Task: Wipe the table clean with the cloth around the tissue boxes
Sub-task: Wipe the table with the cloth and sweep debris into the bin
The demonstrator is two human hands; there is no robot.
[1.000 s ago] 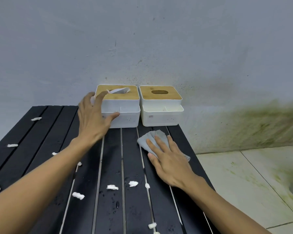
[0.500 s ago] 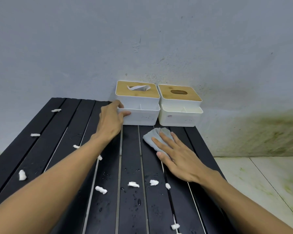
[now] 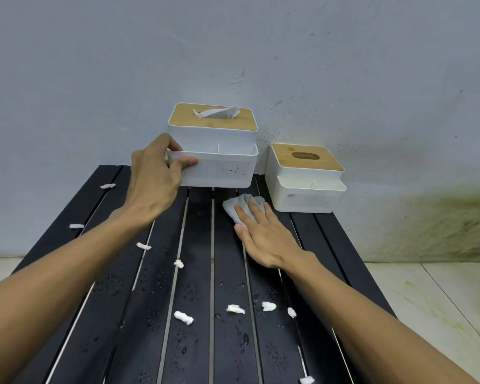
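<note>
A crumpled pale grey cloth (image 3: 240, 206) lies at centre frame on the wet black slatted table (image 3: 200, 273), pressed under the flat, straight-fingered right hand (image 3: 263, 234), while up-left the left hand (image 3: 155, 178) grips a white bamboo-lidded tissue box (image 3: 222, 170), its twin box (image 3: 302, 195) standing at right, white paper scraps (image 3: 183, 317) scattered below.

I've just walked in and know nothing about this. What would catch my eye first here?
Probably the left hand, gripping the left box by its front tray and apparently holding it up off the black slatted table, while the right box sits at the back. Beside that box, the right hand presses a grey cloth flat on the slats. White scraps and droplets are scattered over the table.
</note>
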